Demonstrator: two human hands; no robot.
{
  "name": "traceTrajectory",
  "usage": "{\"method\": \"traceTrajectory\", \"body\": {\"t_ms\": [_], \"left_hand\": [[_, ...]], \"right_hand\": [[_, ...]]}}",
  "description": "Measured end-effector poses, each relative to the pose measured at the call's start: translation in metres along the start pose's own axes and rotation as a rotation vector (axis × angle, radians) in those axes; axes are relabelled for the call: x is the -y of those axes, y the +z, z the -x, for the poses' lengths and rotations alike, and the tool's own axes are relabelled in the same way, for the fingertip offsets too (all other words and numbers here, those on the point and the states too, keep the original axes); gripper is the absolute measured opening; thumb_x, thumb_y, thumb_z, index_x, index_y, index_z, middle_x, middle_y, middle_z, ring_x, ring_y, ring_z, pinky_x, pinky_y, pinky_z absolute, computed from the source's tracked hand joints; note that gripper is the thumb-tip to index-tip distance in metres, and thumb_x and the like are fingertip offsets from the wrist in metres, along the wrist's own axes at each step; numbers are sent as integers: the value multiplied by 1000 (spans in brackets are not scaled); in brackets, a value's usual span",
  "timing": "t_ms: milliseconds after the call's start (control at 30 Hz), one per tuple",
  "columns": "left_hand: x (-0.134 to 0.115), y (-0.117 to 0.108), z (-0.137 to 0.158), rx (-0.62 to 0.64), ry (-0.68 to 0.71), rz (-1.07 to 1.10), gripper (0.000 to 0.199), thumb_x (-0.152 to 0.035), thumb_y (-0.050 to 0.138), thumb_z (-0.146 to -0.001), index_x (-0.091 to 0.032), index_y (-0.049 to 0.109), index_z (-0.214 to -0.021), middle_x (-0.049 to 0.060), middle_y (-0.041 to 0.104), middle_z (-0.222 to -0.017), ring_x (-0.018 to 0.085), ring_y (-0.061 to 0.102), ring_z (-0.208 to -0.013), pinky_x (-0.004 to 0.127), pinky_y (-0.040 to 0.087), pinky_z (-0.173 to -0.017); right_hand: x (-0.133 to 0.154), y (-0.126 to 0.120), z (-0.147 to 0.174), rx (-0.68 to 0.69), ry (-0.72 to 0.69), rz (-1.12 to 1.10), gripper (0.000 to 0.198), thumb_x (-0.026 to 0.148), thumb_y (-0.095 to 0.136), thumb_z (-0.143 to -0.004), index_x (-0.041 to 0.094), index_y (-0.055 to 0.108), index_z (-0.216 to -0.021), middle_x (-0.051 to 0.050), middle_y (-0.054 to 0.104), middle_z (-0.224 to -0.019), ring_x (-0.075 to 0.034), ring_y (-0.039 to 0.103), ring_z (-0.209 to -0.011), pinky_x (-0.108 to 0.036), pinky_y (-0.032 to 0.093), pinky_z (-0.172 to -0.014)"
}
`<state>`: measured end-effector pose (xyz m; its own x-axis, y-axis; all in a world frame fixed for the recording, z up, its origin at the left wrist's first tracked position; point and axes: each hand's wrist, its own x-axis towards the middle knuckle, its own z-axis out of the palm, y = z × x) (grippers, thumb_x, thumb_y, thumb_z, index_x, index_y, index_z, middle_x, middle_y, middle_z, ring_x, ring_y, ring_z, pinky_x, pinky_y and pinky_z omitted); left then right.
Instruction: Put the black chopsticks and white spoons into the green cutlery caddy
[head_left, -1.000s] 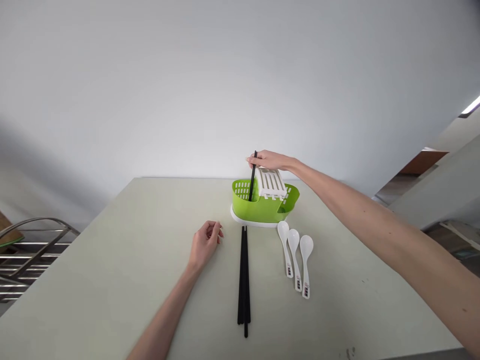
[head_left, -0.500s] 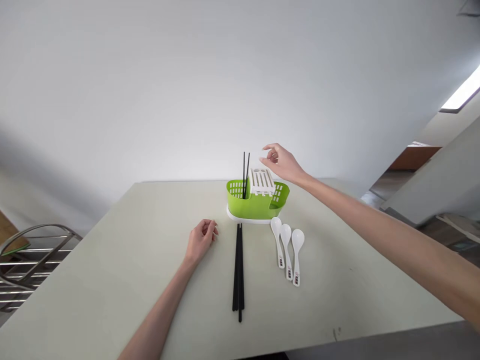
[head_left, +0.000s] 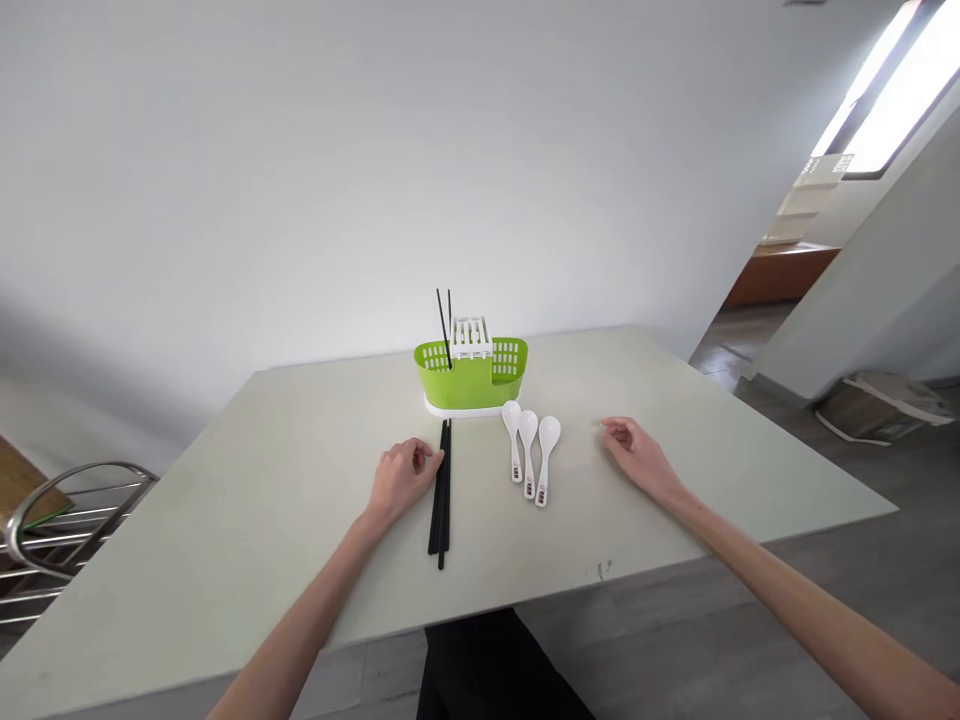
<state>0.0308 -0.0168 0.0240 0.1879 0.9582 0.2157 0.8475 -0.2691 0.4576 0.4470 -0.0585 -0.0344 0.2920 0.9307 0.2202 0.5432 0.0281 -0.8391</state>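
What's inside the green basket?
Two black chopsticks stand at the left in the green basket. Its front hides their lower ends; the white slotted rack partly hides the middle.

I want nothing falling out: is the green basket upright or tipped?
Upright: the green basket sits on its white base with its open top facing up, and two black chopsticks stand in its left end.

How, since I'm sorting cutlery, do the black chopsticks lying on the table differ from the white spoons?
The black chopsticks are thin and straight, while the white spoons have rounded bowls and marked handle ends. The chopsticks are longer than the spoons. The chopsticks lie bunched together, some overlapping; the spoons lie side by side, bowls toward the green basket. Both groups lie on the table, in front of the basket.
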Motion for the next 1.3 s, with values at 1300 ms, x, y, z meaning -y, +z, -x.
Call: {"method": "traceTrajectory", "body": {"t_ms": [1300], "left_hand": [[-12, -99, -38, 213, -69, -635, 17, -17, 62, -77, -21, 60, -61, 16, 74, -82, 35, 74, -85, 42, 51, -76]], "right_hand": [[-10, -1, 17, 58, -59, -67, 38, 55, 53, -93, 25, 68, -111, -10, 76, -106, -28, 72, -97, -45, 57, -90]]}}
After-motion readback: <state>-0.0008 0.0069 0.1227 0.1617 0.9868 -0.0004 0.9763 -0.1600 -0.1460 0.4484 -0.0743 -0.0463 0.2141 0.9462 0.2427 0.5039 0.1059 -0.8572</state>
